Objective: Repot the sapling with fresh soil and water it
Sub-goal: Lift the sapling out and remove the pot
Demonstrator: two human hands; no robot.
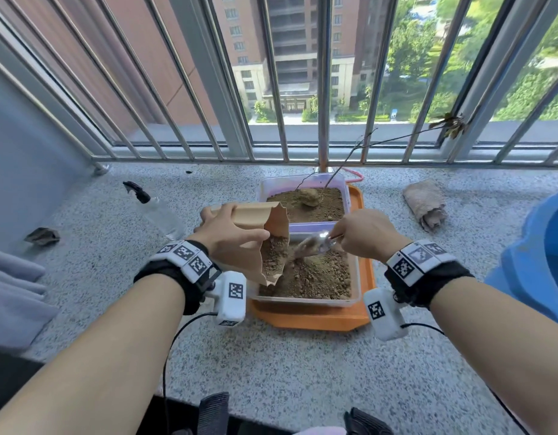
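1. Head view: two clear plastic tubs sit end to end on one orange tray (315, 320) on the speckled stone floor (302, 372).
2. The far tub (302, 183) holds brown soil, one pale stone (309, 196) and the sapling (397, 139), whose thin bare stem leans right toward the railing (284, 73), with a few dark leaves at its tip.
3. The near tub (305, 299) holds loose, lumpy soil.
4. The left hand (230, 230) grips one torn brown paper bag (271, 224), fingers curled round it; the bag is tipped over the near tub, soil showing in its open mouth.
5. The right hand (362, 233) is clenched round a clear plastic scoop (312, 244), whose bowl sits at the bag's mouth, over the soil.
6. Elsewhere on the floor: one clear spray bottle (158, 211) with a black trigger lying left of the tray, one rolled cloth (426, 204) to the right, and one blue container (541, 262) at the right edge.
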